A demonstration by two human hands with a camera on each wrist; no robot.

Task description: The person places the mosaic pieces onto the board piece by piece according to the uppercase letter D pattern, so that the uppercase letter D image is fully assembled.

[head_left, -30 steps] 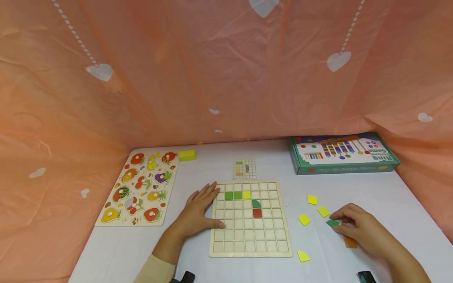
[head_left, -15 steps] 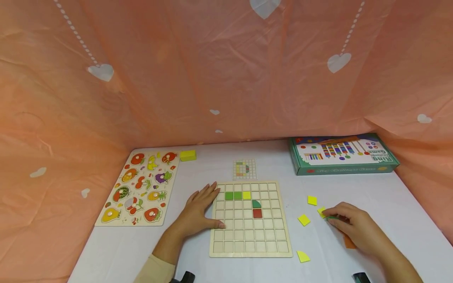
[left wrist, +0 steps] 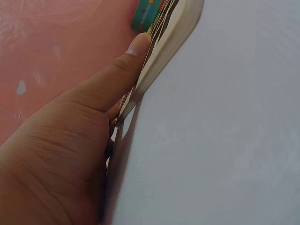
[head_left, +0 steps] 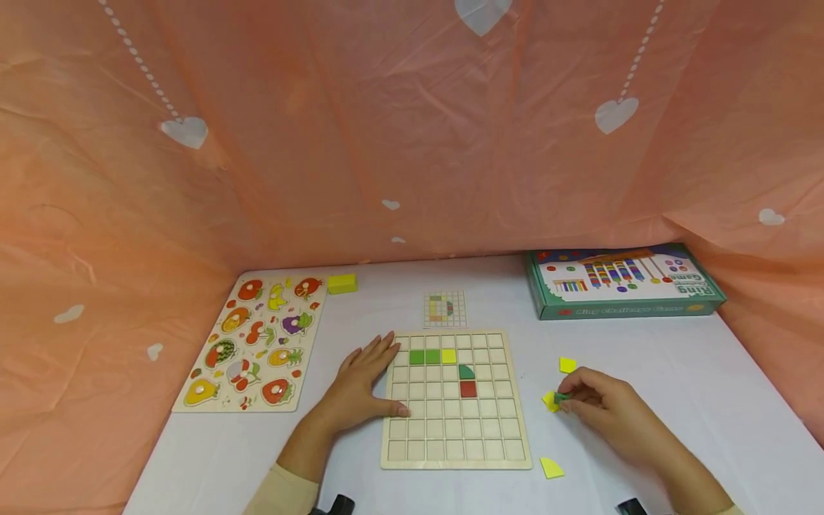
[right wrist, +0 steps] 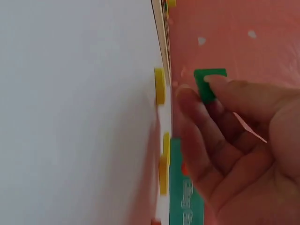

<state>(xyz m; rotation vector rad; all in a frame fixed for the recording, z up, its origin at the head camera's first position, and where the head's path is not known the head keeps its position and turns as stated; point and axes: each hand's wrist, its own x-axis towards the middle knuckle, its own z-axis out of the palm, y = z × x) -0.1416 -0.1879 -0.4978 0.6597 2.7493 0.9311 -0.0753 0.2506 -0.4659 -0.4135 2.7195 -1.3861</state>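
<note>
My left hand [head_left: 363, 383] rests at the left edge of a wooden grid board [head_left: 427, 429], its thumb on the top face and its fingers spread along the side. Set in the board are two green squares [head_left: 425, 356], a yellow square [head_left: 448, 355], a green quarter-circle tile [head_left: 466, 372] and a red square [head_left: 468, 389]. To the right of the board, my right hand [head_left: 601, 404] pinches another green quarter-circle tile [right wrist: 204, 90] between thumb and fingers. In the head view it overlaps a yellow square tile [head_left: 550, 402] on the table.
A yellow square tile [head_left: 568, 365] and a yellow quarter-circle [head_left: 551, 468] lie right of the board. Behind it is a small pattern card [head_left: 444, 322]. A green game box [head_left: 631, 307] stands back right; a fruit puzzle [head_left: 257, 343] and yellow block [head_left: 342, 284] sit left.
My right hand has picked up the green quarter-circle tile and moved left with it, now covering the yellow and orange tiles seen before. My left hand has stayed on the board.
</note>
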